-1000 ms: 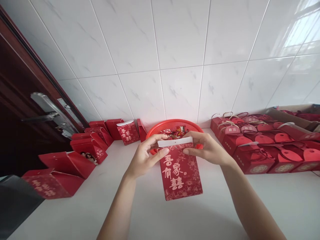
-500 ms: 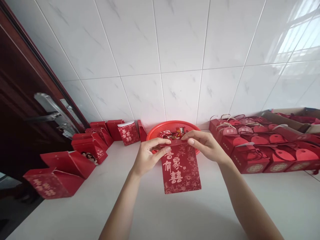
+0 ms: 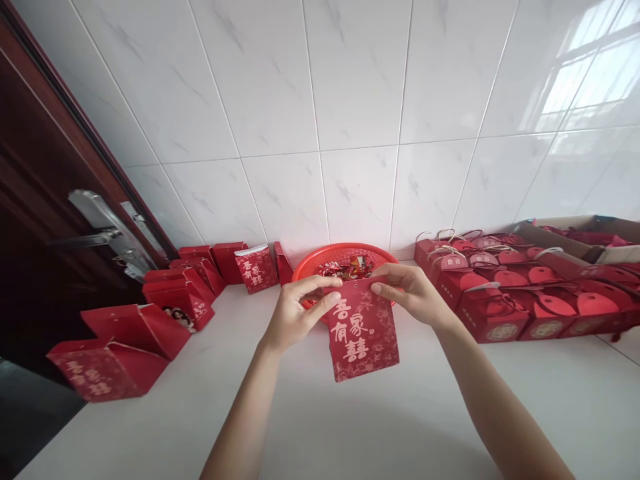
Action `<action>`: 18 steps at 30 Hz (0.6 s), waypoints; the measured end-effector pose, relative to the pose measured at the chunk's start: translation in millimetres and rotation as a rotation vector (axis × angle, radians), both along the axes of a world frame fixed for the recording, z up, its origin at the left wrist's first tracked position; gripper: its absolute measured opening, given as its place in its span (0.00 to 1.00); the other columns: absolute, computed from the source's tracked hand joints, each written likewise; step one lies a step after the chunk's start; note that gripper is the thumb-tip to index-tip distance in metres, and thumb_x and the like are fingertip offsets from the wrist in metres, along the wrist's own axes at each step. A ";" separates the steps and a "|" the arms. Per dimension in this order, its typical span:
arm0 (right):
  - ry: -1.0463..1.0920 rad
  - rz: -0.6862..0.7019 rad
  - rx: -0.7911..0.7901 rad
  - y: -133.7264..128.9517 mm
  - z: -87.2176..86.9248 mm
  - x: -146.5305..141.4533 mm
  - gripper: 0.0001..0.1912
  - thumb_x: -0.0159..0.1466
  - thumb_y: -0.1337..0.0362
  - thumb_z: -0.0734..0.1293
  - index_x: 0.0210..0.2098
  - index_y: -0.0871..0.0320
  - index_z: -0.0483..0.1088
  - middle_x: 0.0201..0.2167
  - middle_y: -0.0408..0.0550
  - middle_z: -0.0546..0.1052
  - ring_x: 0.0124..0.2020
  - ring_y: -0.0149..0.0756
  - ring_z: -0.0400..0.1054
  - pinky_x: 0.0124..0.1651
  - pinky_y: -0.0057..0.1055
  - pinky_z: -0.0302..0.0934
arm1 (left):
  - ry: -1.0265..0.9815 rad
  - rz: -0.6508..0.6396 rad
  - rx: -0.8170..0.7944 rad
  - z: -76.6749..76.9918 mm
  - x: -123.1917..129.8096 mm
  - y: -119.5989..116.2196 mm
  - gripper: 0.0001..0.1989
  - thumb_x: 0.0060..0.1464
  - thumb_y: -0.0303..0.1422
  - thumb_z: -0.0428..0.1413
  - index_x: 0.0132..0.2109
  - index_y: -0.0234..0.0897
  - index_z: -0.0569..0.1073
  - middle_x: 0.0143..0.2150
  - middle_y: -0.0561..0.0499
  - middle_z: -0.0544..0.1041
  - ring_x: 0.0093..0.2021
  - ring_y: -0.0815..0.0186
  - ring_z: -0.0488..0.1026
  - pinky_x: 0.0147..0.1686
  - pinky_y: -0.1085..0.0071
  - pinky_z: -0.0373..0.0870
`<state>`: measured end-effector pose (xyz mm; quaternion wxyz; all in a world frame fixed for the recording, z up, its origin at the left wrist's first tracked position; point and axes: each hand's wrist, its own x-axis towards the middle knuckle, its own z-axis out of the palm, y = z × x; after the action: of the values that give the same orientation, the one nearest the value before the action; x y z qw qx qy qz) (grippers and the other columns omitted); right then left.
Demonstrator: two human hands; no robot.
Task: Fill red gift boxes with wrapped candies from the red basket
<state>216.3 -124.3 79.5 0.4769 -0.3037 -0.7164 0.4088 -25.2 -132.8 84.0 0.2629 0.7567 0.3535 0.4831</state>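
Note:
A red paper gift bag [image 3: 363,333] with pale Chinese characters and flower prints hangs between my hands, its printed face toward me and its bottom tilted slightly. My left hand [image 3: 300,310] pinches the top left corner between thumb and fingers. At the top right edge, my right hand [image 3: 413,293] grips it the same way. Small holes show near the bag's top edge. Right behind it stands a red plastic basket [image 3: 310,260] holding wrapped candies [image 3: 345,268], partly hidden by the bag and my hands.
Several open red gift bags [image 3: 175,300] stand along the left side, one more printed bag [image 3: 257,268] near the wall. Rows of red candy boxes [image 3: 505,313] with cord handles fill the right, beside a cardboard box [image 3: 610,230]. A dark door [image 3: 50,167] borders the left.
The bag's top edge has unfolded upward, showing more of its print, and its lower end has swung slightly right. Both hands keep their pinch on it.

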 end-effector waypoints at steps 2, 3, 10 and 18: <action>0.054 0.028 -0.054 -2.5 -3.7 0.8 0.15 0.63 0.52 0.71 0.38 0.59 0.75 0.34 0.48 0.78 0.34 0.35 0.73 0.36 0.31 0.69 | -0.025 0.044 0.019 -3.7 3.4 0.4 0.14 0.56 0.39 0.61 0.46 0.39 0.81 0.47 0.46 0.83 0.42 0.60 0.81 0.40 0.69 0.79; 0.078 0.041 -0.083 -4.1 -5.9 1.3 0.15 0.62 0.53 0.71 0.39 0.59 0.74 0.34 0.48 0.78 0.34 0.35 0.73 0.37 0.31 0.69 | -0.030 0.055 0.034 -5.8 5.8 0.5 0.14 0.56 0.39 0.61 0.47 0.39 0.80 0.47 0.46 0.83 0.41 0.61 0.81 0.41 0.69 0.79; 0.078 -0.078 -0.106 -27.6 -16.3 28.5 0.16 0.61 0.51 0.72 0.33 0.59 0.75 0.31 0.47 0.78 0.32 0.34 0.72 0.37 0.31 0.68 | 0.036 -0.096 -0.080 -17.3 29.3 -1.7 0.20 0.58 0.39 0.60 0.56 0.41 0.75 0.48 0.46 0.81 0.44 0.60 0.80 0.41 0.68 0.80; 0.124 -0.910 0.103 -105.3 -25.5 156.9 0.14 0.53 0.51 0.76 0.32 0.53 0.78 0.29 0.48 0.78 0.30 0.39 0.72 0.32 0.35 0.68 | 0.050 -0.118 -0.141 -12.1 21.5 7.3 0.16 0.55 0.46 0.62 0.43 0.41 0.80 0.43 0.47 0.83 0.45 0.57 0.80 0.49 0.64 0.79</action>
<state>373.2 -229.6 54.0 0.6644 -0.5382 -0.4996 0.1391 -3.7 -125.5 72.0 0.3346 0.7676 0.3480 0.4217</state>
